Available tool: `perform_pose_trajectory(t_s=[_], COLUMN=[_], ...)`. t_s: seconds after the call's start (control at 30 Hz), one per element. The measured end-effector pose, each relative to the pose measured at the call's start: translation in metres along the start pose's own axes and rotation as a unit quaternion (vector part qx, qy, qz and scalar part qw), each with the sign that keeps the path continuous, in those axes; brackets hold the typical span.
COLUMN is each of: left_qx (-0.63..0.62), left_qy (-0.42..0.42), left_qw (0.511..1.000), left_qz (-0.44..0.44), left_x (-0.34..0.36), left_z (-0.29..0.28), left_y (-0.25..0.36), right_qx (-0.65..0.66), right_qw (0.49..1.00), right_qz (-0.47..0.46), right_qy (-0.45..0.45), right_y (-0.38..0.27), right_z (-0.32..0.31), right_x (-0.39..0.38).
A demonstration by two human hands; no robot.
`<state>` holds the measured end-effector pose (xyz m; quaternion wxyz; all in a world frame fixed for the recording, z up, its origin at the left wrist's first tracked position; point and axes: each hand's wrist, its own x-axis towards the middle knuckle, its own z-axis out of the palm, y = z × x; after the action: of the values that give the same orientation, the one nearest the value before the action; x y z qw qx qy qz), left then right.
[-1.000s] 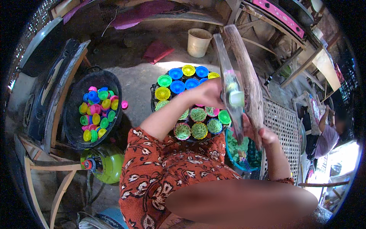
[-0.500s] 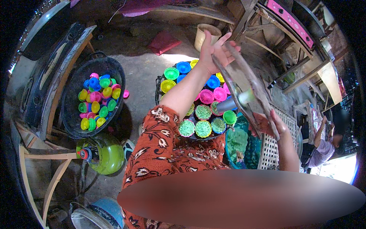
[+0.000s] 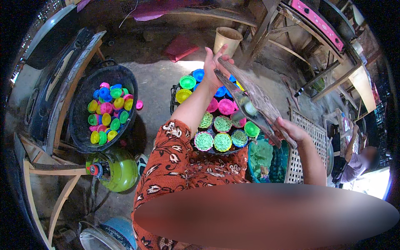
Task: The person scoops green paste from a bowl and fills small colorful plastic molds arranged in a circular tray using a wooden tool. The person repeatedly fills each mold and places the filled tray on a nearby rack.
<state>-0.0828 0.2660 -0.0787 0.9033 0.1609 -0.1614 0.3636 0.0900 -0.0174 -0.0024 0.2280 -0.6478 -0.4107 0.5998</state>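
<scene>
My left hand (image 3: 213,66) is at the upper end of a two-bar wooden press (image 3: 258,100), fingers stretched upward and apart, palm against it. My right hand (image 3: 290,129) grips the press's lower end. A pale green, rounded piece (image 3: 250,108) sits in the press's middle. Below the press, colourful fluted cups (image 3: 226,106) stand on a dark round holder (image 3: 173,107); several near ones (image 3: 222,141) hold pale green strands, while pink, blue and yellow ones behind look unfilled. The press hides part of this group.
A black oval tub (image 3: 75,116) of coloured cups is left, above a green gas cylinder (image 3: 121,175). A cream bucket (image 3: 228,37) stands behind. A teal basket (image 3: 281,154) and woven panel (image 3: 312,146) are right. Another person (image 3: 356,162) works at far right. Pink stove (image 3: 318,23) upper right.
My left hand first went up with fingers spreading, then came a little down and left. The press has swung from steep to more diagonal; the metal tube seen below it is now mostly hidden.
</scene>
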Motion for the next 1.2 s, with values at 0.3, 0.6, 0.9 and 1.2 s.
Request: perform_pose_trajectory(t_s=[0.3, 0.6, 0.9, 1.2], left_qx=[0.003, 0.036, -0.019, 0.056], left_qy=[0.073, 0.078, 0.071, -0.044], left_qw=[0.997, 0.996, 0.996, 0.997], left_qz=[-0.010, -0.016, -0.051, -0.029], left_x=[0.009, -0.002, 0.000, 0.023], left_z=[-0.002, 0.009, 0.006, 0.095], left_y=[-0.021, -0.008, -0.025, -0.010], right_qx=[-0.038, -0.029, -0.047, 0.119], right_qw=[0.996, 0.996, 0.990, 0.987], right_qz=[-0.006, -0.010, -0.019, -0.089], right_qy=[0.085, 0.081, 0.130, 0.067], right_y=[-0.012, -0.002, 0.003, 0.002], right_z=[0.000, 0.018, 0.023, 0.033], right_x=[-0.018, -0.011, -0.024, -0.046])
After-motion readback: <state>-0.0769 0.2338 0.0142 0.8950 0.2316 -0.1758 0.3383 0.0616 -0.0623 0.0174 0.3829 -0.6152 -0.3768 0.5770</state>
